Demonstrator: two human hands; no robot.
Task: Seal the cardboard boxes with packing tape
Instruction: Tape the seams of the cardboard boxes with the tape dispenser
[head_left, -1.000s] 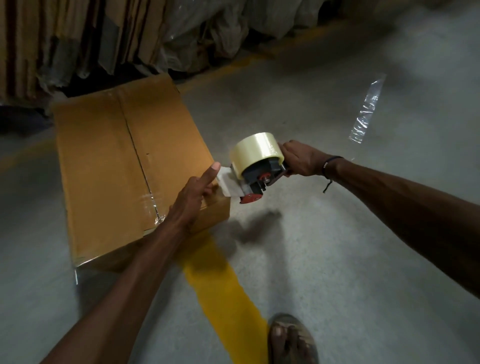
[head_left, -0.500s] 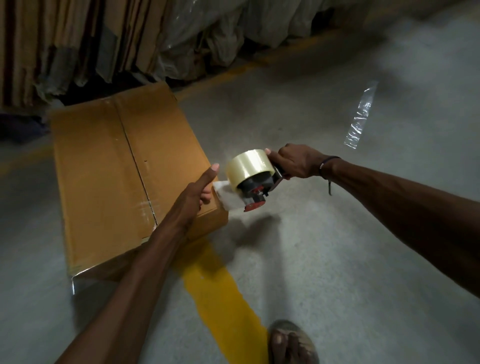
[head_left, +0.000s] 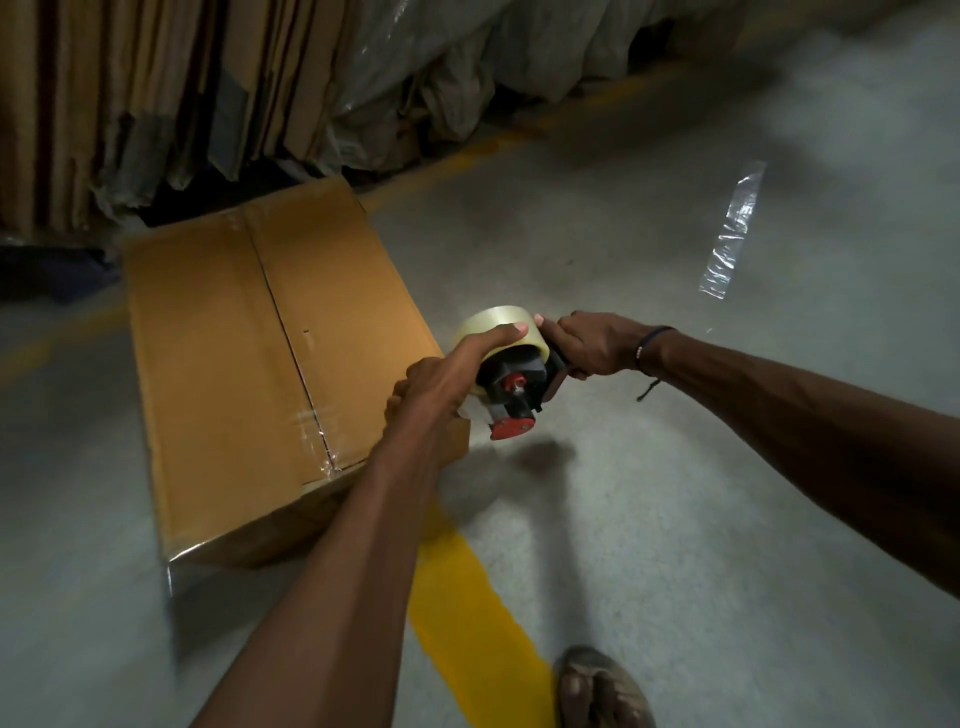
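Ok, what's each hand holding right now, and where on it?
Both hold the tape dispenser: the right hand grips its handle, the left hand curls over the tape roll on top.

- Overall light: dim, warehouse interior; corners darkest.
- Brightest patch: grey floor (head_left: 675, 291) right of the cardboard box (head_left: 249, 364).
- Shadows: soft dark blot on the floor just right of the box's near corner, below the tape dispenser (head_left: 511, 384).
- Glare: sheen on the loose plastic strip (head_left: 732, 228).
- Blur: stacked flat cartons (head_left: 130, 93) behind the box are smeared.
- Distortion: wide-angle stretch at the edges.
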